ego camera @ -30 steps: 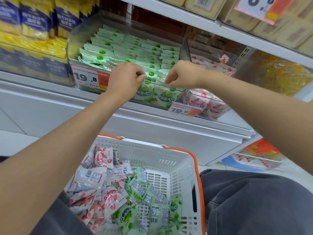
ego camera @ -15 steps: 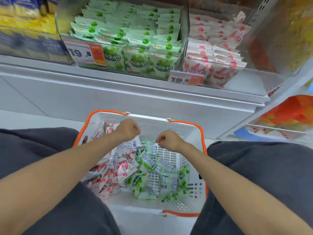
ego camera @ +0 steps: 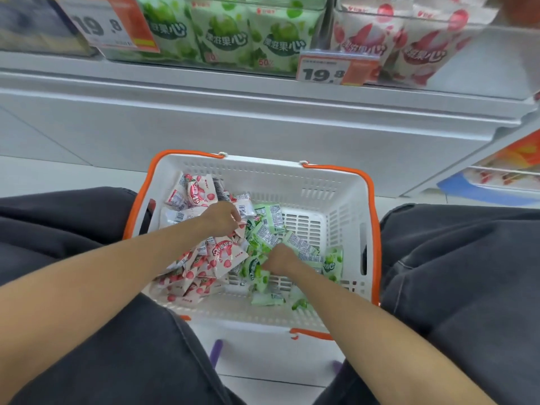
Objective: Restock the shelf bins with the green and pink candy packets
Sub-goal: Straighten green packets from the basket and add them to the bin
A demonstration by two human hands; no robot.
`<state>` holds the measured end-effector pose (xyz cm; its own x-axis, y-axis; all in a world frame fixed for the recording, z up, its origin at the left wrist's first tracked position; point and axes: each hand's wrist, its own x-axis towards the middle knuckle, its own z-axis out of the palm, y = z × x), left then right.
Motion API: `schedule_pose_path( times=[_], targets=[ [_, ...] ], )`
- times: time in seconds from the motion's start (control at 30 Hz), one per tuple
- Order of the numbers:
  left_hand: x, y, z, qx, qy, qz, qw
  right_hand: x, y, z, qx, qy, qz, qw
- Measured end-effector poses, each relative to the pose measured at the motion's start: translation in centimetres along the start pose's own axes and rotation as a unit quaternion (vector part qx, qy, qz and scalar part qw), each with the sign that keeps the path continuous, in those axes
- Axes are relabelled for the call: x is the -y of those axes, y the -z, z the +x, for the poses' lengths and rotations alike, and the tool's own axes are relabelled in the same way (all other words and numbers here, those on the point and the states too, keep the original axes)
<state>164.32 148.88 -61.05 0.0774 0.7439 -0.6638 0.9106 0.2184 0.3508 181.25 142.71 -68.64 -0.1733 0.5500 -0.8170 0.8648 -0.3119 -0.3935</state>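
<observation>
A white basket with orange handles [ego camera: 263, 163] stands on the floor between my knees. Pink candy packets [ego camera: 222, 258] fill its left half and green candy packets [ego camera: 264, 238] lie in the middle and right. My left hand [ego camera: 220, 219] is down in the pile where pink meets green, fingers curled onto a packet. My right hand [ego camera: 279, 257] is lower and to the right, its fingers curled into the green packets. On the shelf above, the green packets' bin [ego camera: 225, 33] stands left of the pink packets' bin [ego camera: 415, 48].
Price tags [ego camera: 336, 70] reading 19.8 hang on the bin fronts. The white shelf base [ego camera: 263, 112] runs behind the basket. My knees in dark trousers [ego camera: 467, 258] flank the basket on both sides. A lower shelf with orange goods [ego camera: 514, 159] is at the right.
Both hands came down from the green bin on the shelf and reached into the basket's packets. The view has tilted down and closer to the basket.
</observation>
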Motion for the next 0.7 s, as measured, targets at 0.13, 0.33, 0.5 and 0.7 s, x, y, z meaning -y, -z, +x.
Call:
schedule_pose_path(
  times=[0.13,0.33,0.5,0.7],
  targets=[
    [-0.5,1.0,-0.3,0.001,-0.105,0.02,0.994,2.1,7.0,-3.2,-0.108,0.147,-0.115,0.976],
    [-3.9,6.2,-3.0,-0.07,-0.217,-0.041,0.973,8.2,16.8,-9.6,-0.203,0.264,-0.032,0.942],
    [-4.7,12.8,-6.3,-0.144,-0.252,-0.178,0.94,13.2,21.5,-14.5,-0.252,0.286,0.106,0.919],
    [-3.1,19.9,-8.5,-0.239,-0.212,-0.319,0.892,19.0,23.6,-16.5,-0.176,0.297,0.344,0.873]
  ],
)
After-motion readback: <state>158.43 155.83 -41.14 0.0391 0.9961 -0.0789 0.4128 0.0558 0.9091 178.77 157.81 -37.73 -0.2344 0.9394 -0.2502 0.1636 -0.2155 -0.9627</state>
